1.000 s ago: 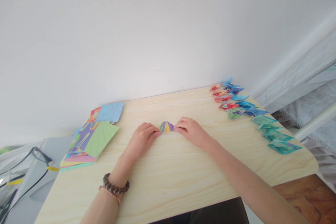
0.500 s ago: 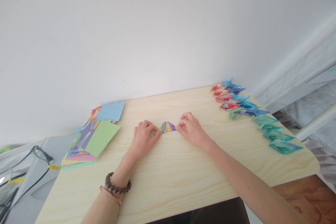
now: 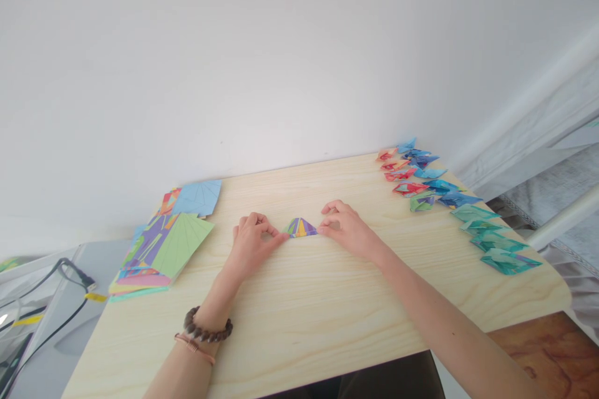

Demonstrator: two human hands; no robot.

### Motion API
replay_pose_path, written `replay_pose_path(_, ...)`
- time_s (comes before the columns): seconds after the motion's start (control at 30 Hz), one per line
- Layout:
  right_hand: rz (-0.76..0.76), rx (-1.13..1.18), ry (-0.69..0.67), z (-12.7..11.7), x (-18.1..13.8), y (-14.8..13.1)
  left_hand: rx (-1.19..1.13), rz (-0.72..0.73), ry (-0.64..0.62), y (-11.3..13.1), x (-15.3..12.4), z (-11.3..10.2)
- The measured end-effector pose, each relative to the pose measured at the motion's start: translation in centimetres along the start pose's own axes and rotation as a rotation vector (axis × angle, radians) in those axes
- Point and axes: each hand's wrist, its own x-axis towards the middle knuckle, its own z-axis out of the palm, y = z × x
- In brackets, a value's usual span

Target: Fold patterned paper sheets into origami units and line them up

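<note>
A small folded paper (image 3: pixel 302 227), striped purple, yellow and green, lies mid-table in a low triangular shape. My left hand (image 3: pixel 255 240) pinches its left corner between thumb and fingertips. At the opposite corner, the thumb and index finger of my right hand (image 3: pixel 345 229) close on the paper's tip. Both wrists stay low over the wooden table (image 3: pixel 299 312). Dark beads and a thin copper-coloured band circle my left wrist.
Patterned paper sheets (image 3: pixel 182 246) are stacked at the table's left, with a light blue sheet (image 3: pixel 199 197) behind. Folded paper pieces in red (image 3: pixel 410 189), blue (image 3: pixel 440 186) and green (image 3: pixel 510 261) line the right edge. Black cables (image 3: pixel 75 274) lie beyond the left edge.
My hands have drawn slightly apart, the right one shifting a little rightward and the left one slightly left. More of the folded paper's right end shows between them.
</note>
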Motion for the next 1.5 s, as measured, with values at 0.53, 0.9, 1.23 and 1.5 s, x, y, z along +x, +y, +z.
replay_pose_path(0.53,-0.03,-0.15,0.031,0.4,0.1,0.1,-0.031,0.259,-0.025,-0.6,-0.5,-0.7)
replay_pose_path(0.9,0.061,-0.213,0.112,1.4,0.1,-0.9,0.042,0.138,0.077,0.0,-0.4,0.4)
replay_pose_path(1.23,0.077,-0.237,0.088,1.2,0.4,-0.8,0.027,0.09,0.094,-0.6,-0.4,0.3)
replay_pose_path(1.5,0.053,-0.242,0.033,0.7,0.6,-0.7,0.05,0.06,0.102,-0.6,-0.5,0.3)
